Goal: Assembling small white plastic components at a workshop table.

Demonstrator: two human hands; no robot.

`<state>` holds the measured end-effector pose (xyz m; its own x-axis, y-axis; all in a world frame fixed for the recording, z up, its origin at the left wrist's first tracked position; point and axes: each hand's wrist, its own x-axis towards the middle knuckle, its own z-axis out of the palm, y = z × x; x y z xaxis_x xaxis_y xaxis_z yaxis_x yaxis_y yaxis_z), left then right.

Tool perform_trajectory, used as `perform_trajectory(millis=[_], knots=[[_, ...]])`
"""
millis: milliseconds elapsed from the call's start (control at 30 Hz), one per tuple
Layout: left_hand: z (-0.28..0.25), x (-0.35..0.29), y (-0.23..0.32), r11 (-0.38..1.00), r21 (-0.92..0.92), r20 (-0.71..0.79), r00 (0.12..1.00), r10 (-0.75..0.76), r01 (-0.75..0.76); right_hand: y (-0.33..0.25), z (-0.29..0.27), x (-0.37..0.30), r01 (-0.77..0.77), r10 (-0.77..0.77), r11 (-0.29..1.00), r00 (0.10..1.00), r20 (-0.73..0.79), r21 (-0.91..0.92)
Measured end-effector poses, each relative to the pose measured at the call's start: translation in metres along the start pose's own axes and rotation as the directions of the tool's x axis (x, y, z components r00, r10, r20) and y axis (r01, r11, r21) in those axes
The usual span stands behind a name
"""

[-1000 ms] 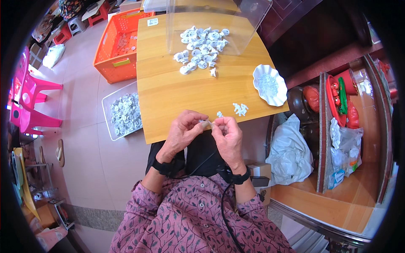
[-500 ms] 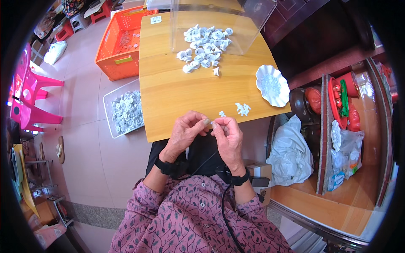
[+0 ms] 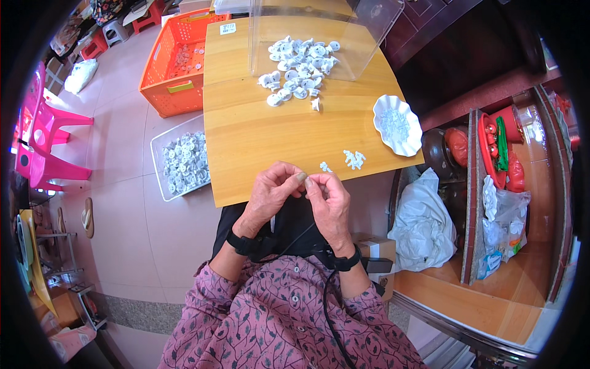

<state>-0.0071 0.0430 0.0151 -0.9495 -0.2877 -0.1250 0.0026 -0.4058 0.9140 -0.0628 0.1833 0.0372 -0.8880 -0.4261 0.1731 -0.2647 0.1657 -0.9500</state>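
My left hand [image 3: 275, 190] and my right hand [image 3: 329, 202] meet just over the near edge of the wooden table [image 3: 264, 132], thumbs and fingertips pinched together. Whatever lies between the fingertips is too small and covered to name. Right beyond my fingers is a tiny group of white plastic pieces [image 3: 326, 166], with a larger cluster of small white pieces [image 3: 354, 160] to its right. A white scalloped dish [image 3: 413, 136] at the table's right edge holds small clear pieces [image 3: 394, 125]. Farther back lies a heap of white round plastic parts with stems [image 3: 301, 67].
A clear plastic bin [image 3: 362, 43] lies behind the heap. Left of the table are an orange crate [image 3: 169, 95] and a white tray [image 3: 161, 178] full of similar parts. Shelving [image 3: 470, 203], a white bag [image 3: 424, 224] and a cardboard box [image 3: 378, 248] stand at the right.
My right hand has shifted slightly left, its thumb now closer against the left fingertips. The left hand has hardly moved, and the parts on the table lie as before.
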Motion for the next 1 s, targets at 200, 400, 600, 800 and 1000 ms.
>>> perform_trajectory(millis=[200, 400, 600, 800, 1000], knots=[[0.0, -0.003, 0.0, 0.998, -0.07, 0.054, 0.998, -0.007, 0.011, 0.0, -0.002, -0.002, -0.067, 0.067, 0.998, 0.998, 0.009, -0.006], [-0.001, -0.011, 0.01, 0.961, -0.273, 0.186, 0.982, 0.013, 0.039, -0.017, -0.008, -0.001, -0.117, 0.119, 0.976, 0.993, 0.002, 0.183], [-0.001, -0.012, 0.007, 0.942, -0.337, 0.143, 0.989, 0.044, 0.007, -0.026, -0.013, -0.003, -0.146, 0.141, 0.974, 0.989, 0.044, 0.171], [-0.007, -0.011, 0.003, 0.944, -0.328, 0.15, 0.984, 0.091, -0.038, -0.023, -0.009, -0.007, -0.055, 0.055, 0.998, 0.998, 0.008, 0.006], [-0.007, -0.013, 0.0, 0.942, -0.331, 0.142, 0.984, 0.106, -0.053, -0.028, -0.007, -0.005, 0.001, -0.001, 0.997, 1.0, 0.001, -0.077]])
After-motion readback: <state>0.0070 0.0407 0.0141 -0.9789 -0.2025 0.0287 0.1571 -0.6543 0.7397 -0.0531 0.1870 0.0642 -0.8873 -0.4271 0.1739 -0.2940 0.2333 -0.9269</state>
